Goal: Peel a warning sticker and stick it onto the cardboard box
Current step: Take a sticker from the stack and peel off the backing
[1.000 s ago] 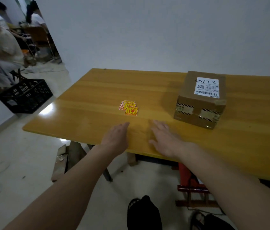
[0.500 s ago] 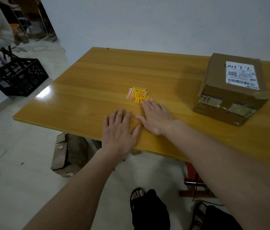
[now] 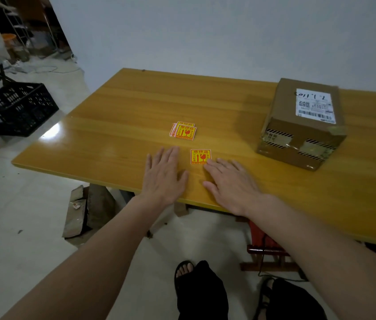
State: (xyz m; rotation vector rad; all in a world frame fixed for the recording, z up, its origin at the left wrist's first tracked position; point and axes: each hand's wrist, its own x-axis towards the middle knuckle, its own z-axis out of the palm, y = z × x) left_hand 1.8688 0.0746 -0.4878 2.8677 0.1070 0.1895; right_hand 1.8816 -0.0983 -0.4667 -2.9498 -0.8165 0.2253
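Observation:
One yellow and red warning sticker (image 3: 200, 156) lies flat on the wooden table (image 3: 117, 125), apart from a small stack of the same stickers (image 3: 183, 132) farther back. My right hand (image 3: 231, 183) lies palm down with its fingertips touching the single sticker's near right corner. My left hand (image 3: 162, 175) rests flat on the table just left of that sticker, holding nothing. The cardboard box (image 3: 302, 125) stands at the right, with a white shipping label on top and striped tape on its front.
A black plastic crate (image 3: 16, 109) sits on the floor to the left. Under the table are a red stool (image 3: 265, 248) and some cardboard scraps (image 3: 78, 211). A grey wall runs behind the table. My sandalled feet show below.
My right hand has dragged one sticker off the stack toward the table's near edge. My left hand stays flat beside it. The view has shifted closer.

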